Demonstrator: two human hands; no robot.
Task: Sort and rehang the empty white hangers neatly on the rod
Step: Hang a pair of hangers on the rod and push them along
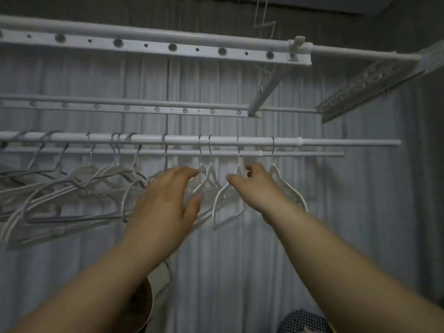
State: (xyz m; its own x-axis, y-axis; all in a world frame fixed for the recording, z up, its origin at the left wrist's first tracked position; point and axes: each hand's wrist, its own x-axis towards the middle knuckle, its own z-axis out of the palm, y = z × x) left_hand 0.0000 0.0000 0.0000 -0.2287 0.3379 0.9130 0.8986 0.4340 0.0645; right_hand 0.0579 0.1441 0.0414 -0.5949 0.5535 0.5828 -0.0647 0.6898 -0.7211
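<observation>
Several white hangers hang by metal hooks from a white rod (216,140) that runs across the middle of the head view. A tangled bunch of hangers (72,188) crowds the left part. My left hand (165,205) reaches up with fingers spread, fingertips close to a pair of hangers (209,176). My right hand (257,186) is raised beside it, its fingers curled at the neck of one white hanger (225,203); whether they pinch it is unclear. Another hanger (283,183) hangs just right of that hand.
Two more perforated drying-rack bars (153,48) run above the rod, with a folded rack arm (370,85) at the upper right. A pale pleated curtain (360,212) fills the background. A round fan (141,306) and a mesh object (302,320) sit low down.
</observation>
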